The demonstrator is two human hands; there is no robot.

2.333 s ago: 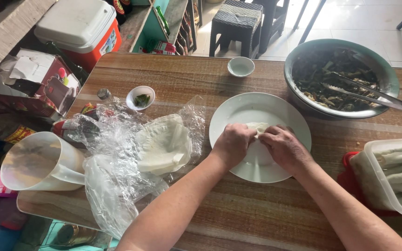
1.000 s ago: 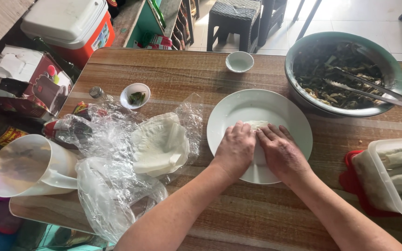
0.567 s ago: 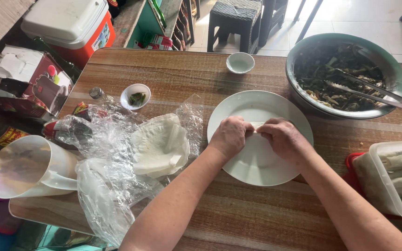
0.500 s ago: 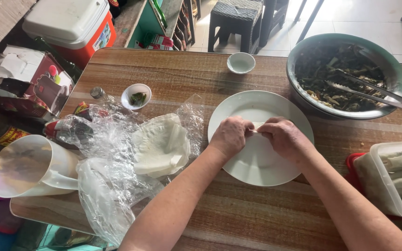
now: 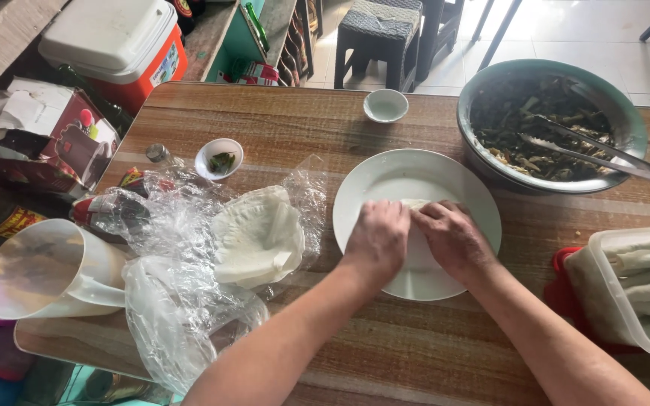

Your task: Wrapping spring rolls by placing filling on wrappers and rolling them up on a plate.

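Both forearms come in from the near edge of the tabletop [image 5: 385, 353]; the left hand [image 5: 377, 239] and right hand [image 5: 454, 240] lie side by side, palms down and fingers curled, pressing on a pale wrapper roll [image 5: 415, 204] in the middle of the white plate [image 5: 385, 177]; only a sliver of the roll shows past the fingertips. Toward the near left corner a translucent jug [image 5: 43, 269] lies beside crumpled plastic wrap [image 5: 171, 301] holding a stack of white wrappers [image 5: 257, 237]; at the right edge a clear tub of finished rolls [image 5: 637, 289] sits on something red. Farther off stand a small dish of green bits [image 5: 219, 156], a small empty bowl [image 5: 385, 105], and by the far right corner a big green bowl of dark filling [image 5: 551, 124] with metal tongs [image 5: 603, 154] across it.
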